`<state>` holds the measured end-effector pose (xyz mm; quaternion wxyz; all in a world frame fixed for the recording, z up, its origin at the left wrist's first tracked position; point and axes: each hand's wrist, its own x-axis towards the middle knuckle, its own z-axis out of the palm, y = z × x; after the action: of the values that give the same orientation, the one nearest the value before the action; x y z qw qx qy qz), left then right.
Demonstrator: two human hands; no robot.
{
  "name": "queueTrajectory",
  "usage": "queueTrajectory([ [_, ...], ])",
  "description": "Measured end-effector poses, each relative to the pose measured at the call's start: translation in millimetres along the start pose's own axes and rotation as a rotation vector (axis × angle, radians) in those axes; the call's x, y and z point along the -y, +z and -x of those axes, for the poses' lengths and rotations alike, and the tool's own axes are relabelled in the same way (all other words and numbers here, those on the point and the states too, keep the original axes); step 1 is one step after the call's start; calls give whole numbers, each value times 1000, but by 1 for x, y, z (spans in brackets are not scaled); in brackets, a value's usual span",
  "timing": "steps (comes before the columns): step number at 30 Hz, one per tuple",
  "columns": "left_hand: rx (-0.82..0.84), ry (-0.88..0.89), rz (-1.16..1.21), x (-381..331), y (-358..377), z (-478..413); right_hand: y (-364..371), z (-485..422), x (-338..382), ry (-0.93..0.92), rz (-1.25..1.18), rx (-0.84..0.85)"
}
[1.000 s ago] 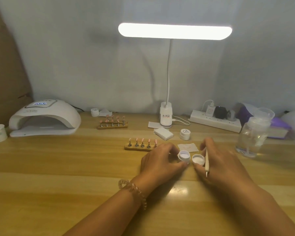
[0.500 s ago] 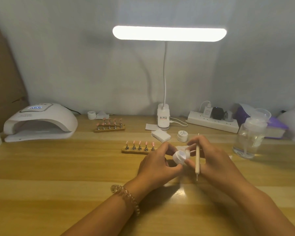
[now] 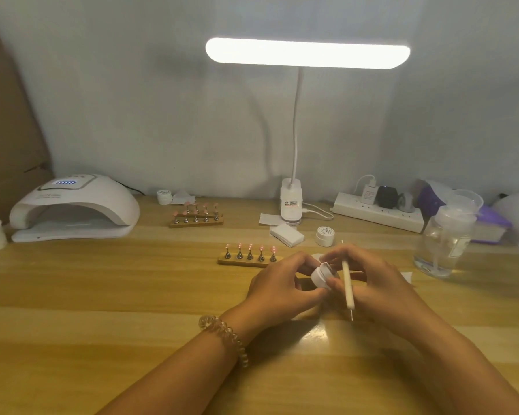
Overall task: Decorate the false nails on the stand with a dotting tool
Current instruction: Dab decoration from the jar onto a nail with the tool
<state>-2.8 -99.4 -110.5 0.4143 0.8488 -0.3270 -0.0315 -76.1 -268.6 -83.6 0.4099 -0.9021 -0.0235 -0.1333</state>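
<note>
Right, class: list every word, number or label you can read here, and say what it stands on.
No text can be read for certain.
Nail lamp display: lit blue digits, too blurred.
Desk lamp base label: red and black print, too small.
White jar lid: script word, too blurred.
Clear bottle label: too blurred.

We are bringing both bare forearms in from the bottom edge, angling them toward each other so the hands are meeting near the middle. Our left hand [image 3: 283, 284] is showing its back, with fingers curled and thumb and fingertips pinching a small white jar [image 3: 321, 275] tipped on its side. Our right hand [image 3: 375, 283] is facing it with fingers curled, gripping the tool [image 3: 347, 287] nearly upright, thin tip pointing down. Its upper fingers are curling close by the jar's mouth. A coiled band [image 3: 225, 336] is circling our left wrist
</note>
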Motion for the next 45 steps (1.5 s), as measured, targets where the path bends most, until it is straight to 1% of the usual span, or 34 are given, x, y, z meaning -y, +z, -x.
queueTrajectory([
  [5,7,9,7,3,-1,-1,-4,2,2,10,3,23],
  [9,8,17,5,3,-1,-1,-3,2,3,-45,107,28],
  [15,3,15,2,0,0,1,-1,2,3,-41,116,3],
  [25,-53,63,-15,-1,4,2,1,2,-2,-39,254,-41],
  [28,-65,70,-11,-1,4,2,4,3,-1,-53,324,-81],
  [32,-59,64,14,1,7,1,7,5,-2,-70,411,-207],
  [35,-43,41,64,2,6,-1,11,6,-1,-92,438,-240],
  [38,-12,30,143,3,3,-2,10,5,0,-85,365,-213],
  [41,17,22,175,4,1,-2,5,3,0,-58,266,-132],
  [45,50,20,193,4,1,-2,-2,2,1,-59,194,-35],
])
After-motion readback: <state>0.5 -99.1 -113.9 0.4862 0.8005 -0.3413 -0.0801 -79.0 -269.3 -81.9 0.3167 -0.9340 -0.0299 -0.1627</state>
